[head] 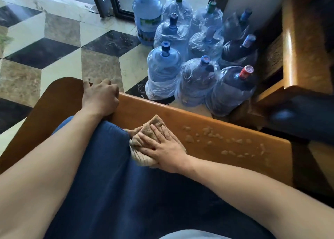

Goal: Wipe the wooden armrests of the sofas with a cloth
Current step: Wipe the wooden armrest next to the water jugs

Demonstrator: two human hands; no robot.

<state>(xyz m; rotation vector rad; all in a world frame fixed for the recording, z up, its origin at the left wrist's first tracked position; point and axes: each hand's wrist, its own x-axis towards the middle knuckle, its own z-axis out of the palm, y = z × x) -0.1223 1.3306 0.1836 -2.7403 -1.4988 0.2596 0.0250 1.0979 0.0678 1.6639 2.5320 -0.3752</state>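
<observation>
Bottles first: approx ten big water jugs (197,54) stand upright in a cluster on the checkered floor (59,48), just beyond the armrest. Most are wrapped in clear plastic film; caps blue, red, green. Whether they hold water can't be told through the film. The rear-left jug (147,16) is unwrapped w/ a printed label.

Armrest (213,130) is a long flat wooden plank, long axis running from upper left to lower right across the view, far end toward the other sofa (305,45) at right. Water droplets (226,141) are scattered on its right half, well right of the cloth.

Cloth (146,139), beige terry, bunched/folded, lies on the armrest's near edge, touching the blue seat cushion (112,166). Right hand (163,148) is pressed flat on top of it, fingers spread and pointing up-left along the plank; palm down, not clenched.

Left hand (100,97) sits at the armrest's left end, fingers curled over the wood where the plank meets the curved front panel (52,112), gripping the edge. Both forearms bare, reaching in from the bottom corners.

Glass door frame (108,1) at top, behind the jugs.
</observation>
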